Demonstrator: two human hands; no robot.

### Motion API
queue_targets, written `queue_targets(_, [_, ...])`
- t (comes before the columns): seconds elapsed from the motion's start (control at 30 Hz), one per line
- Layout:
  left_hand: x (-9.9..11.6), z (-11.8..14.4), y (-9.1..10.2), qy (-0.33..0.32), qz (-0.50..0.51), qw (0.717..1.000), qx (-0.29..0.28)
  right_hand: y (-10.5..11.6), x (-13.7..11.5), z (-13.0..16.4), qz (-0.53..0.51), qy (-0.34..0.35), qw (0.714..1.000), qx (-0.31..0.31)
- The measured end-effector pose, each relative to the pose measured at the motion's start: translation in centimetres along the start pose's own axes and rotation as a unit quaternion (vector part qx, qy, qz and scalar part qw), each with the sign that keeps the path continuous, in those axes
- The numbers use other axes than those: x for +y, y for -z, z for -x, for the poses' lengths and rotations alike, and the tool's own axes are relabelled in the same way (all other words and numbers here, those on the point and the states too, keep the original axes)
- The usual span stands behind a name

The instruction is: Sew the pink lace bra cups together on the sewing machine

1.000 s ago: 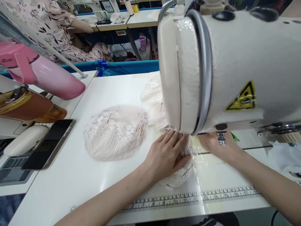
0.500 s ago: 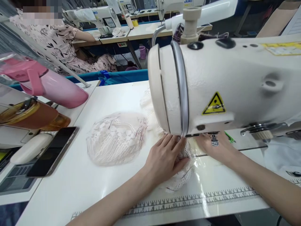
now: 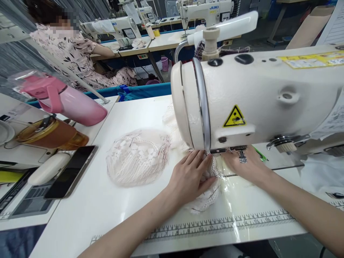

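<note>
Under the head of a white sewing machine (image 3: 258,96) lies a piece of cream lace fabric (image 3: 206,199). My left hand (image 3: 188,173) rests on this lace, palm down, its fingers stretched toward the needle area and the thumb apart. To the right, my right hand (image 3: 239,159) reaches beneath the machine head; its fingertips are hidden behind the head, so what they touch cannot be seen. A second lace piece (image 3: 138,157), rounded and with dark red loose threads, lies flat left of my left hand. A bright green item (image 3: 260,154) shows beside my right wrist.
At the left are a phone (image 3: 71,172), a pink bottle (image 3: 72,100), an amber cup (image 3: 51,132) and a white oval case (image 3: 48,168). A printed ruler (image 3: 215,227) runs along the front edge. A person (image 3: 67,53) sits beyond, near other sewing machines.
The whole view has shifted slightly, with the things at the left moving rightward in the picture. Both hands keep nearly the same places at the lace and machine.
</note>
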State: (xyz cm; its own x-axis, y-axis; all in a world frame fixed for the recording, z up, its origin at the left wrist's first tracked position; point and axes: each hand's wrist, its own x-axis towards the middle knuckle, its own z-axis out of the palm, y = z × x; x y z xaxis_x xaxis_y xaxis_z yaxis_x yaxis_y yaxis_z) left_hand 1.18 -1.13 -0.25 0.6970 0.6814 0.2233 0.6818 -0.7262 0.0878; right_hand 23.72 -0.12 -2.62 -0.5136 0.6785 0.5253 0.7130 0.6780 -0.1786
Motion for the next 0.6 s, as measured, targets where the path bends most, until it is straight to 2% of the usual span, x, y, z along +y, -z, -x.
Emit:
queue_targets(0.07, [0.0,-0.1,0.0,-0.002,-0.002,1.0,0.012,0.2,-0.2,-0.2,0.095,-0.017,0.995,-0.012])
queue_targets(0.13, [0.2,-0.1,0.2,-0.019,-0.006,0.999,0.046,0.6,-0.4,-0.5,0.139,-0.004,0.99,-0.019])
queue_targets(0.27, [0.7,0.3,2.1,-0.12,0.002,0.985,0.122,1.5,-1.0,-1.1,0.09,0.089,0.992,-0.019])
queue_targets(0.37, [1.1,1.8,3.5,-0.228,-0.015,0.967,0.109,1.7,-1.2,-1.3,0.046,0.146,0.987,-0.047])
queue_targets(0.43, [1.2,3.2,3.8,-0.274,-0.056,0.956,0.09,1.7,-1.2,-1.4,0.013,0.163,0.984,-0.07])
queue_targets(0.53, [1.5,5.1,3.8,-0.266,-0.089,0.957,0.07,1.5,-1.0,-1.5,-0.032,0.169,0.98,-0.096])
queue_targets(0.6, [1.7,5.7,3.9,-0.2,-0.051,0.976,0.076,1.4,-0.8,-1.4,-0.059,0.164,0.98,-0.098])
